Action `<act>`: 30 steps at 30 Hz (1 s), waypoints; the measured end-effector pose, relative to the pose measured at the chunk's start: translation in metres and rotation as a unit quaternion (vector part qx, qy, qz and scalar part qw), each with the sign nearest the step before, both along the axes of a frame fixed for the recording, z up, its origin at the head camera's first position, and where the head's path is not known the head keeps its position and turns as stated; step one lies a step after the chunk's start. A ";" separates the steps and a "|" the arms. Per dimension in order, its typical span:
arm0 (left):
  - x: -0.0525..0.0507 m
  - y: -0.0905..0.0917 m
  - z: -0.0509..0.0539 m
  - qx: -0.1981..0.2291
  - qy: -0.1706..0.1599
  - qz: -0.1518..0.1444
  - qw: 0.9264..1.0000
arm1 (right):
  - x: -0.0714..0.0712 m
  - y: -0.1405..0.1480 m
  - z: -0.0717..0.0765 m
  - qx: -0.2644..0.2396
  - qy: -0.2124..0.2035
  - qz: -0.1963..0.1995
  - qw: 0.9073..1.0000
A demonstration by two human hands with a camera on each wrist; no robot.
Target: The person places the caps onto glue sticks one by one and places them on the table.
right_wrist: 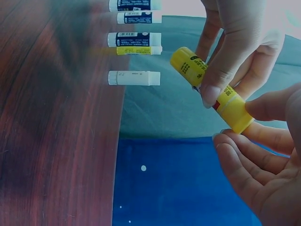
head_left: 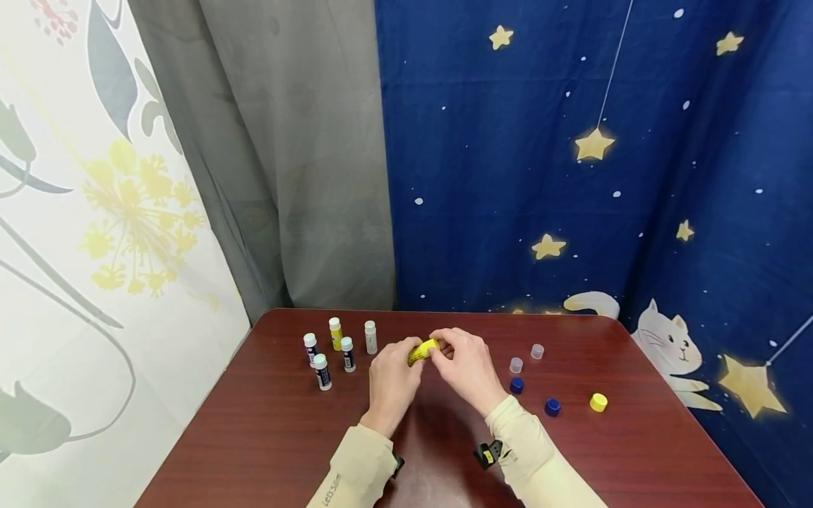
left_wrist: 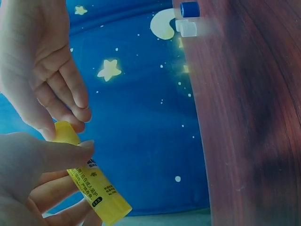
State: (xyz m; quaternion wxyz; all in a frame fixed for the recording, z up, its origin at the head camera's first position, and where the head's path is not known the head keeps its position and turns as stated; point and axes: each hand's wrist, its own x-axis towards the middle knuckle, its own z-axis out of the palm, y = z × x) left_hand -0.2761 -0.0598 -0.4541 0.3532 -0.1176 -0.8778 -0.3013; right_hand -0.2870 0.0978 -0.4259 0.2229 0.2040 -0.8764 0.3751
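Between both hands, above the table, is a yellow glue stick (head_left: 424,349) with its yellow cap on. My left hand (head_left: 392,381) grips the labelled body, thumb across it, as the left wrist view shows. At the cap end (right_wrist: 238,118), my right hand (head_left: 468,368) pinches with thumb and forefinger; its other fingers are loosely bent. Left of the hands stand several uncapped glue sticks with white tops: three with dark labels, one of them nearest (head_left: 322,374), a yellow one (head_left: 336,335) and a white one (head_left: 371,339).
On the right of the dark red table (head_left: 254,451) lie loose caps: a yellow one (head_left: 598,402), two blue ones, the nearer (head_left: 552,407), and two clear ones, the farther (head_left: 537,351). Grey (head_left: 330,141) and blue starry curtains (head_left: 483,176) hang behind the table.
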 end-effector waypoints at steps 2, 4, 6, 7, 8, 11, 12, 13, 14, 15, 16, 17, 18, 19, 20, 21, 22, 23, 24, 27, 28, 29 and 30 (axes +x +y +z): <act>0.001 0.000 0.001 -0.001 0.005 0.000 1.000 | 0.000 0.000 0.000 0.004 -0.001 0.001 1.000; 0.002 0.000 0.002 -0.003 0.006 0.001 1.000 | 0.000 -0.001 0.000 0.009 -0.001 0.001 1.000; 0.003 0.000 0.003 -0.005 0.005 0.003 1.000 | 0.000 -0.001 0.000 0.014 0.003 0.001 1.000; 0.003 0.000 0.004 -0.005 0.005 0.003 1.000 | 0.000 -0.001 0.001 0.016 0.006 0.002 1.000; 0.003 0.000 0.005 -0.005 0.005 0.004 1.000 | 0.000 -0.001 0.001 0.019 0.009 0.002 1.000; 0.004 0.001 0.005 -0.006 0.005 0.006 1.000 | 0.001 0.000 0.003 0.024 0.017 0.006 1.000; 0.005 0.001 0.006 -0.005 0.005 0.007 1.000 | 0.001 0.000 0.003 0.026 0.019 0.009 0.999; 0.005 0.002 0.006 -0.004 0.004 0.009 1.000 | 0.001 0.001 0.004 0.029 0.021 0.012 0.999; 0.006 0.002 0.006 -0.003 0.002 0.010 1.000 | 0.001 0.001 0.004 0.033 0.024 0.015 0.999; 0.006 0.003 0.006 -0.002 0.000 0.011 1.000 | 0.001 0.002 0.004 0.037 0.028 0.017 0.999; 0.007 0.003 0.006 -0.001 -0.002 0.011 1.000 | 0.001 0.002 0.004 0.041 0.030 0.019 0.999; 0.007 0.004 0.006 -0.001 -0.005 0.012 1.000 | 0.001 0.003 0.005 0.044 0.034 0.020 0.998; 0.008 0.004 0.007 -0.001 -0.007 0.011 1.000 | 0.001 0.004 0.005 0.046 0.037 0.021 0.998; 0.008 0.005 0.007 -0.001 -0.009 0.011 1.000 | 0.001 0.004 0.005 0.047 0.039 0.021 0.998; 0.008 0.005 0.008 -0.002 -0.010 0.010 1.000 | 0.001 0.005 0.005 0.048 0.042 0.021 0.998; 0.008 0.006 0.008 -0.003 -0.010 0.010 1.000 | 0.001 0.005 0.006 0.049 0.043 0.021 0.998; 0.009 0.006 0.008 -0.004 -0.009 0.011 1.000 | 0.001 0.005 0.006 0.049 0.043 0.021 0.998; 0.008 0.006 0.008 -0.007 -0.006 0.013 1.000 | 0.001 0.006 0.006 0.050 0.045 0.022 0.998; 0.008 0.006 0.008 -0.009 -0.004 0.014 1.000 | 0.001 0.006 0.006 0.051 0.046 0.022 0.997; 0.008 0.006 0.007 -0.015 0.003 0.020 1.000 | 0.000 0.005 0.005 0.057 0.048 0.022 0.997; 0.008 0.006 0.007 -0.018 0.004 0.023 1.000 | 0.000 0.004 0.005 0.058 0.050 0.022 0.997; 0.008 0.006 0.006 -0.019 0.005 0.024 1.000 | 0.000 0.004 0.005 0.060 0.049 0.023 0.997; 0.008 0.007 0.006 -0.019 0.006 0.026 0.999 | -0.001 0.004 0.004 0.061 0.047 0.023 0.997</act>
